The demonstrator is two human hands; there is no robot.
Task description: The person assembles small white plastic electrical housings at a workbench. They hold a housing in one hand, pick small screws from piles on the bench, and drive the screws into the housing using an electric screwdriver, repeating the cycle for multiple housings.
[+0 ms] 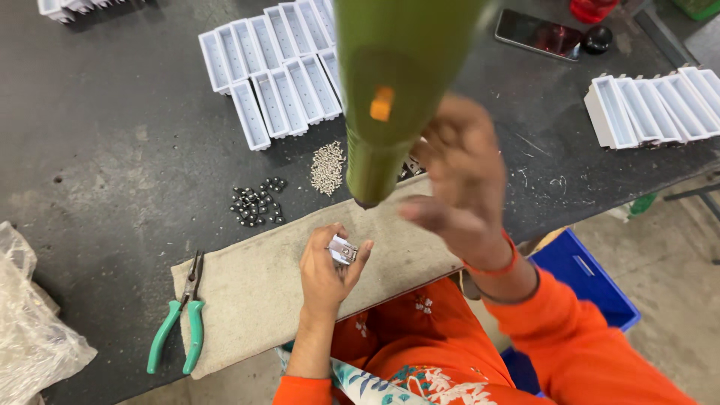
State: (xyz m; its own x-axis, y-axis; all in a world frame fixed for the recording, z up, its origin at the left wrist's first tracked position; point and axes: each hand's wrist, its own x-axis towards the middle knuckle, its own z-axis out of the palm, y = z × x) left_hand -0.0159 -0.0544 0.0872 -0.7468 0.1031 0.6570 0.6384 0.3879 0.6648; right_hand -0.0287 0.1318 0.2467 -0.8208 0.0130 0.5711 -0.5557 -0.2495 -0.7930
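Note:
My left hand [327, 268] rests on a beige cloth pad [255, 289] at the table's front edge and pinches a small silver metal part [343, 250] between thumb and fingers. My right hand [461, 180] is raised and blurred, fingers spread, just right of a hanging green power screwdriver [390, 97] whose tip points down toward the pad. Whether the right hand touches the tool I cannot tell; it does not seem to grip it.
On the dark table lie a heap of small silver screws [328, 167], a cluster of black nuts [257, 202], green-handled pliers [180, 315], rows of white plastic housings [274, 71] [652, 109], a phone [538, 34], a plastic bag [26, 322]. A blue crate [585, 281] stands below right.

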